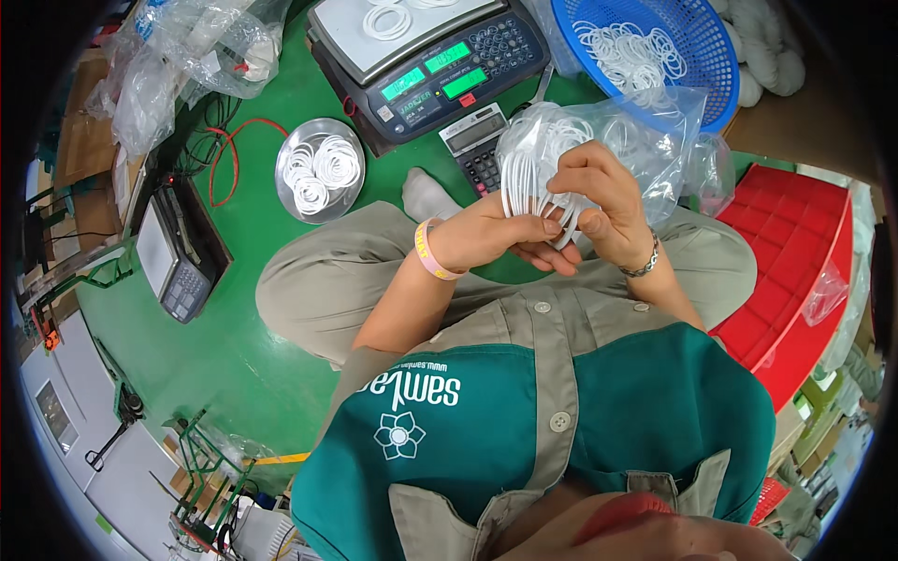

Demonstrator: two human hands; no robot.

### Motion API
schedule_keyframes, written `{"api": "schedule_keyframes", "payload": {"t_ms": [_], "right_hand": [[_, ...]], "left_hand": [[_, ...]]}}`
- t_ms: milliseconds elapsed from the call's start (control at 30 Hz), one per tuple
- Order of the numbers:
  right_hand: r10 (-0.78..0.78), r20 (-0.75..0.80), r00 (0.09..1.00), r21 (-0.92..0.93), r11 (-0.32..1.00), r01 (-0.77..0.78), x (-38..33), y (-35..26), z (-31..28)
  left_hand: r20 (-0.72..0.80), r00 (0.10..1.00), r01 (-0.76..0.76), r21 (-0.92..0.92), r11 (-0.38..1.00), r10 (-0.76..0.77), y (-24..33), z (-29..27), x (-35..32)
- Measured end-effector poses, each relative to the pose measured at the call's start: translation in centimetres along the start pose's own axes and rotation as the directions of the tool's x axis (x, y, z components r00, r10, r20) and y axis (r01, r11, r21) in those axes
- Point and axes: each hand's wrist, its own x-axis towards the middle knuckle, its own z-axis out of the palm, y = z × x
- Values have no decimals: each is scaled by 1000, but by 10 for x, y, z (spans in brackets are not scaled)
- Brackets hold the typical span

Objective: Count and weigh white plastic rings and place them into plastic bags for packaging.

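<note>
The floor (pixel 248 360) is green. White rings (pixel 520 187) are bunched just beyond the calculator (pixel 477 150), to its right. The left hand's (pixel 500 234) grip is closed on them; the right hand's (pixel 603 201) is loosely curled against the bunch, hold undetermined. Judged risk: slipping or tangling, should the left loosen. Rings: thin, round, fanned. Scale (pixel 440 79) behind the calculator; metal plate (pixel 344 198) left.

The basket (pixel 718 73) of rings (pixel 629 54) sits right of the scale (pixel 426 93).

Red gridded surface (pixel 781 248) at right, upper-left plastic bags (pixel 220 51), green floor (pixel 238 374)
</note>
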Motion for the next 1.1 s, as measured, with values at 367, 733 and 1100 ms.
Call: {"api": "schedule_keyframes", "payload": {"t_ms": [367, 733, 1100], "right_hand": [[-70, 40, 997, -23, 997, 71, 2, 1, 1], [-37, -12, 999, 19, 999, 37, 1, -1, 4], [-51, 33, 998, 21, 999, 50, 1, 3, 7]], "left_hand": [[18, 1000, 21, -4, 1000, -21, 0, -1, -1], [33, 999, 10, -18, 1000, -9, 0, -2, 0], [10, 999, 40, 15, 999, -40, -1, 0, 1]]}}
